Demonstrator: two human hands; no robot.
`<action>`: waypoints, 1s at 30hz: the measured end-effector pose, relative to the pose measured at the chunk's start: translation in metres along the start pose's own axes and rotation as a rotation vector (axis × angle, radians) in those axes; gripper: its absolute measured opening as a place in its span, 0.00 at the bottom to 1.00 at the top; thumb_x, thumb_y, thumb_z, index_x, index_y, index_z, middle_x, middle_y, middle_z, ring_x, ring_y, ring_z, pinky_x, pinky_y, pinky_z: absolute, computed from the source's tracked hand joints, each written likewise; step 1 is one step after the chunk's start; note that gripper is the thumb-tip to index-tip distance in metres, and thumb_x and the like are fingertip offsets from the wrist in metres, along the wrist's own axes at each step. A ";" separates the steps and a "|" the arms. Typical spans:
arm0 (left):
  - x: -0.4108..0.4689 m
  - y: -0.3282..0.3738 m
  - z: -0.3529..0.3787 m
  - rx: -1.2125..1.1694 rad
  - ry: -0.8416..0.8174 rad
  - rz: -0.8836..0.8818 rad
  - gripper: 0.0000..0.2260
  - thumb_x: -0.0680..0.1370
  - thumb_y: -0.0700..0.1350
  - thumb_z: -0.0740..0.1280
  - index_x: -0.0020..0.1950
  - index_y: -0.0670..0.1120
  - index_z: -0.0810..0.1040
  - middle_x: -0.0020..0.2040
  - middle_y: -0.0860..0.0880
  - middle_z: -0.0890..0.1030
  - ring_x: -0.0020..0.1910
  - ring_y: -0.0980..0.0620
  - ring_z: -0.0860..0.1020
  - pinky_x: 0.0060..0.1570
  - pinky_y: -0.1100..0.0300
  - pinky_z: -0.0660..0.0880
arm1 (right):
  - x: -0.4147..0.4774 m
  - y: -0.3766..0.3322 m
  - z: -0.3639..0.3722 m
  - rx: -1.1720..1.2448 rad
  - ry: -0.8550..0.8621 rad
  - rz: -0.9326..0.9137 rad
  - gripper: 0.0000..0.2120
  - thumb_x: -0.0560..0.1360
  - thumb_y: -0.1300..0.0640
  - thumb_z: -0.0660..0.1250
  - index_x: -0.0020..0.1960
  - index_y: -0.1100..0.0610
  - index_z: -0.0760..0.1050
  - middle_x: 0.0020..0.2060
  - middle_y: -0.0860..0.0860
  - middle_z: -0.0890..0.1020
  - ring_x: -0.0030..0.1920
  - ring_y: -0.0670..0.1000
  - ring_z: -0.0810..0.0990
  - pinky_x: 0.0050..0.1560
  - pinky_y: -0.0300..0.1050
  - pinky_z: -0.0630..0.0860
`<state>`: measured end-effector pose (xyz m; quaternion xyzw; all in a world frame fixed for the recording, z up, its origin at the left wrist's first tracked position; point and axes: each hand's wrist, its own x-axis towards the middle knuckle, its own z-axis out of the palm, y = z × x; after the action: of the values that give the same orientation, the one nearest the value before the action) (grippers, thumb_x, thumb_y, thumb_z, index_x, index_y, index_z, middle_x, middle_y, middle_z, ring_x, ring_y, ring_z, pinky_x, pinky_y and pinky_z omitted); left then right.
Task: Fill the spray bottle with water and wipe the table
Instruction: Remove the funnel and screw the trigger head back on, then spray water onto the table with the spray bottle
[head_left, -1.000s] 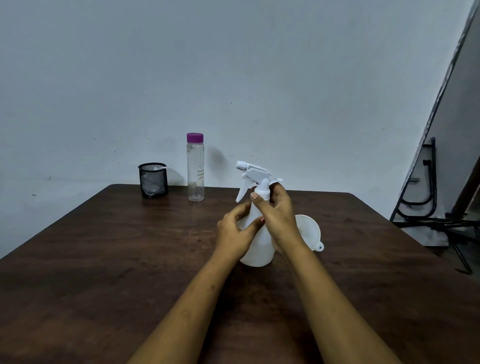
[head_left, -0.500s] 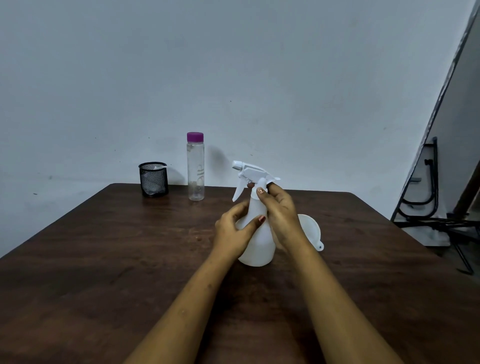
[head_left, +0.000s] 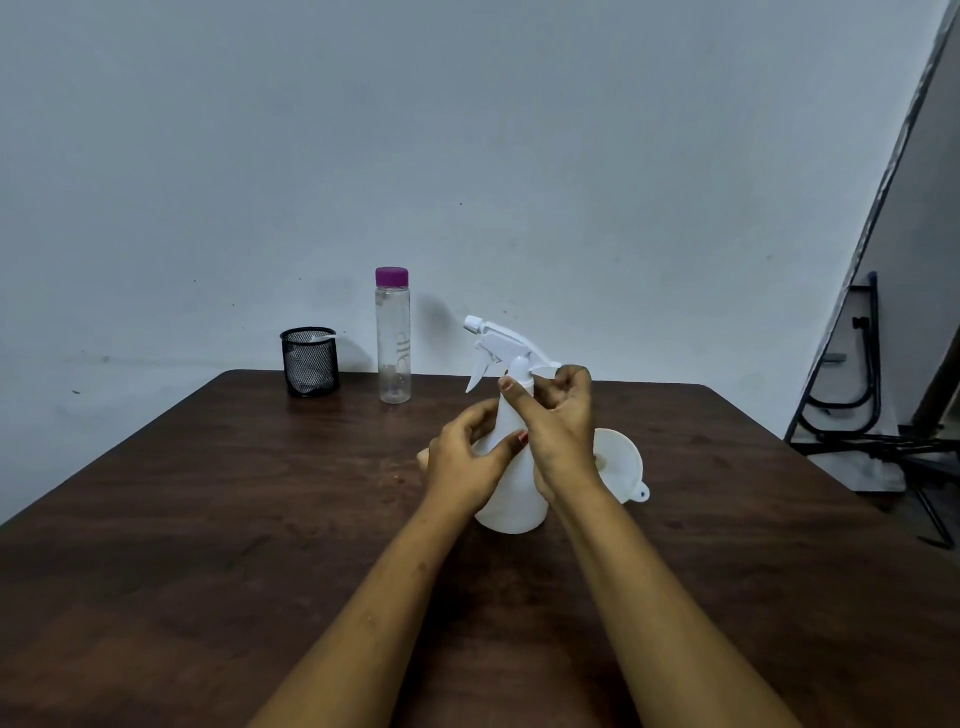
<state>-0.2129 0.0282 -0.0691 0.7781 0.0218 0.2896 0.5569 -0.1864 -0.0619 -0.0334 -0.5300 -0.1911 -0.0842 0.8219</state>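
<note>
Since a second before, the right grip (head_left: 558, 426) had shifted its thumb across the front of the sprayer's (head_left: 511, 499) collar. At the tabletop's (head_left: 208, 519) far left stood a mesh cup (head_left: 310, 364), then a purple-capped bottle (head_left: 393, 343). Mid-table, the left grip (head_left: 467, 457) wrapped the upright sprayer's body; the right grip pinched its collar. A funnel (head_left: 621, 462) lay just beside, right
</note>
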 end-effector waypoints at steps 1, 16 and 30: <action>-0.001 0.001 0.000 0.003 0.005 -0.006 0.18 0.71 0.48 0.73 0.61 0.52 0.78 0.49 0.63 0.78 0.55 0.61 0.76 0.64 0.53 0.71 | -0.001 0.000 0.002 -0.009 0.017 -0.017 0.19 0.71 0.68 0.71 0.45 0.54 0.62 0.38 0.51 0.79 0.41 0.46 0.79 0.46 0.42 0.75; -0.012 -0.006 -0.005 0.344 -0.168 0.044 0.37 0.60 0.64 0.74 0.65 0.61 0.66 0.60 0.62 0.73 0.59 0.57 0.72 0.63 0.48 0.67 | 0.028 -0.042 -0.093 -0.893 0.023 0.158 0.13 0.72 0.54 0.72 0.55 0.53 0.75 0.54 0.49 0.79 0.59 0.50 0.77 0.56 0.46 0.75; -0.002 -0.019 -0.029 0.347 -0.131 0.039 0.39 0.60 0.55 0.78 0.68 0.56 0.66 0.60 0.57 0.71 0.57 0.55 0.71 0.55 0.58 0.69 | 0.052 -0.025 -0.098 -0.827 -0.088 0.925 0.34 0.72 0.27 0.54 0.60 0.53 0.73 0.35 0.54 0.76 0.33 0.52 0.76 0.33 0.43 0.74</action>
<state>-0.2229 0.0590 -0.0804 0.8798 0.0200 0.2412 0.4090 -0.1255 -0.1573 -0.0273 -0.8353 0.0731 0.2355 0.4914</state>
